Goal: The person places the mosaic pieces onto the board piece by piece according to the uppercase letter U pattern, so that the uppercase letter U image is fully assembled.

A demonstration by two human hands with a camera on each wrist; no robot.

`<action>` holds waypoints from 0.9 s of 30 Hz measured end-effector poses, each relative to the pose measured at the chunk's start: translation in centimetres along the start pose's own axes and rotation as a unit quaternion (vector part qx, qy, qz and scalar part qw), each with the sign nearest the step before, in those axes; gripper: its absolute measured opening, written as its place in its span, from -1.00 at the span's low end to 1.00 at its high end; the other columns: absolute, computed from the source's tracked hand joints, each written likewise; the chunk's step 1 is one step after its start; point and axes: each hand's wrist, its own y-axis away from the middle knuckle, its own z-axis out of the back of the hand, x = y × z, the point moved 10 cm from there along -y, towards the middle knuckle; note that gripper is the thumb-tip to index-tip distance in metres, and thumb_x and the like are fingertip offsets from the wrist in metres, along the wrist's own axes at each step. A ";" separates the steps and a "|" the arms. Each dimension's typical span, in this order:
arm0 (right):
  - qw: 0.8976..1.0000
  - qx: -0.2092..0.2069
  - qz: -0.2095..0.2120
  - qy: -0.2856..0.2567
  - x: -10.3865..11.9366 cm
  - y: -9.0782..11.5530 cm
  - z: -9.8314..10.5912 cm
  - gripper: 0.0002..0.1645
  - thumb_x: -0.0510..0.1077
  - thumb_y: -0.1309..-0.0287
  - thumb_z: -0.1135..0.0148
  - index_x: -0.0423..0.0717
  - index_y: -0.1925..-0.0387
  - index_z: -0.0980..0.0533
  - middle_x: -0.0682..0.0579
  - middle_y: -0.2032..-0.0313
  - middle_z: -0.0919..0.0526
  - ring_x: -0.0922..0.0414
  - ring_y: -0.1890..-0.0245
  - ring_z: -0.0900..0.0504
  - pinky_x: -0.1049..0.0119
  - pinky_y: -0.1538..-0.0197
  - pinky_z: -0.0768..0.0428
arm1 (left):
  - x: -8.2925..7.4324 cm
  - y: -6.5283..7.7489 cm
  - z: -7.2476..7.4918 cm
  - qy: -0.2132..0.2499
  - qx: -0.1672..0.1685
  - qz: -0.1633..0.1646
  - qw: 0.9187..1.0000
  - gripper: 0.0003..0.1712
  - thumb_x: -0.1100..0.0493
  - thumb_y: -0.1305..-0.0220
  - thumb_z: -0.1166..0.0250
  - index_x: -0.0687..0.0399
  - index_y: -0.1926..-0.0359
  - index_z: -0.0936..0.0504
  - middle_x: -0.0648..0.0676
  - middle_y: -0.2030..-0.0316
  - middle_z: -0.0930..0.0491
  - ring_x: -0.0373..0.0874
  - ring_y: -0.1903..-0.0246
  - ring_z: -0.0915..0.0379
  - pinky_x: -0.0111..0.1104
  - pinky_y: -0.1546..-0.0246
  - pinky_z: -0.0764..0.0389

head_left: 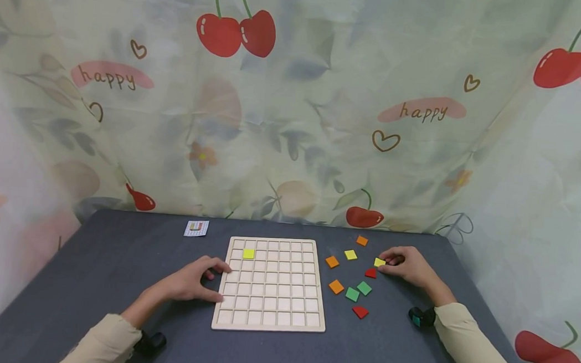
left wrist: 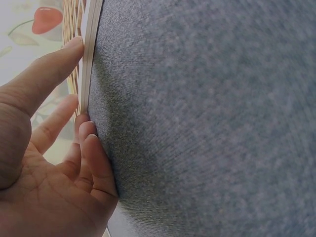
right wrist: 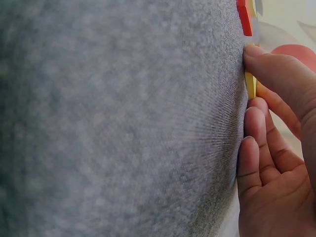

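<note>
Head view: we have the right hand (head_left: 412,266) nearly closed, thumb and fingertip pinching a yellow tile (head_left: 379,262) just beside a red tile (head_left: 371,273), right of the grid board (head_left: 267,329). Whether the yellow tile touches the surface (head_left: 360,355), we can't tell. We judge it light, stiff and thin, probably smooth enough to slip if squeezed off-centre, not very fragile. Best hold: opposite edges, faces free. Left hand (head_left: 192,280) is spread, thumb and index fingertip touching the grid board's left edge, not wrapped round it. We read that board as rigid, fairly light, best steadied by its rim.
</note>
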 end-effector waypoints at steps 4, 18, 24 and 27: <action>1.000 0.000 0.002 0.004 0.1 0.0 0.1 -0.74 -0.15 -0.16 -0.52 -0.18 0.14 -0.71 0.06 0.31 -0.64 0.11 0.34 -0.56 0.32 0.24 -0.54 | 0.0 0.0 0.0 0.000 0.000 -0.001 1.000 -0.34 0.05 -0.11 -0.60 0.06 -0.20 -0.57 0.12 -0.07 -0.44 0.04 0.03 -0.42 0.01 -0.02 -0.44; 1.000 0.006 -0.016 0.001 0.4 0.1 -0.1 -0.73 -0.15 -0.19 -0.50 -0.25 0.16 -0.69 0.03 0.33 -0.63 0.06 0.33 -0.54 0.32 0.26 -0.52 | 0.1 0.0 -0.1 0.008 0.005 -0.005 1.000 -0.36 0.06 -0.11 -0.60 0.06 -0.18 -0.57 0.12 -0.07 -0.46 0.03 0.04 -0.43 0.01 -0.02 -0.44; 1.000 0.002 -0.017 -0.010 0.1 0.1 0.1 -0.73 -0.14 -0.21 -0.48 -0.25 0.15 -0.68 0.03 0.32 -0.64 0.06 0.33 -0.56 0.32 0.26 -0.53 | 0.1 -0.1 -0.1 0.005 0.003 -0.001 1.000 -0.36 0.06 -0.10 -0.61 0.06 -0.18 -0.58 0.12 -0.06 -0.46 0.03 0.04 -0.43 0.00 -0.02 -0.45; 1.000 -0.004 -0.016 -0.015 0.2 0.3 0.4 -0.72 -0.13 -0.22 -0.47 -0.25 0.12 -0.68 0.02 0.31 -0.64 0.08 0.32 -0.56 0.32 0.24 -0.53 | 0.2 -0.1 -0.1 0.002 0.002 0.003 1.000 -0.36 0.06 -0.10 -0.61 0.05 -0.18 -0.58 0.11 -0.06 -0.46 0.03 0.04 -0.43 -0.01 -0.02 -0.45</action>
